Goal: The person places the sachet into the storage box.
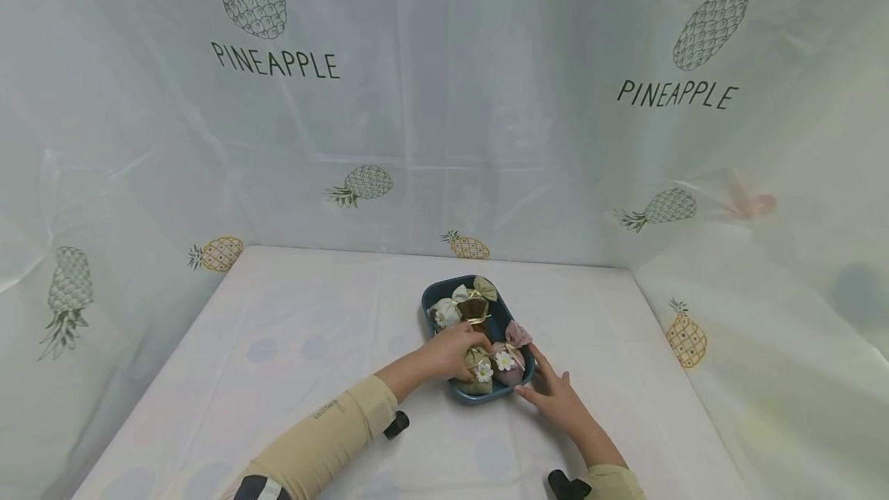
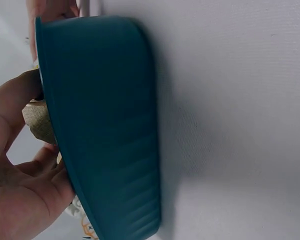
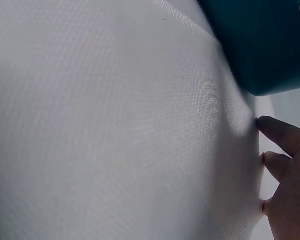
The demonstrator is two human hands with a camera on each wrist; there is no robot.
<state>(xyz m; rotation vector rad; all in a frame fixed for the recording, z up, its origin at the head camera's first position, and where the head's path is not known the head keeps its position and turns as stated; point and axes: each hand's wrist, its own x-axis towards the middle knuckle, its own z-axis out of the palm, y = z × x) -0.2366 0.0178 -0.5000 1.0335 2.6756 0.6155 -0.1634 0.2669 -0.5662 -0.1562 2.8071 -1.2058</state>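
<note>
A dark blue tray holds several small drawstring pouches. My left hand reaches in over its left side, fingers curled round an olive-green pouch with a white flower. In the left wrist view, that pouch shows between thumb and fingers above the tray wall. My right hand is at the tray's right end, thumb and a finger spread against its rim beside a pink pouch. Other fingers of this hand touch the tabletop in the right wrist view.
At the tray's far end lie a white pouch, a brown pouch and a beige pouch top. A white cloth with faint dots covers the table. Pineapple-printed sheeting hangs behind and at both sides.
</note>
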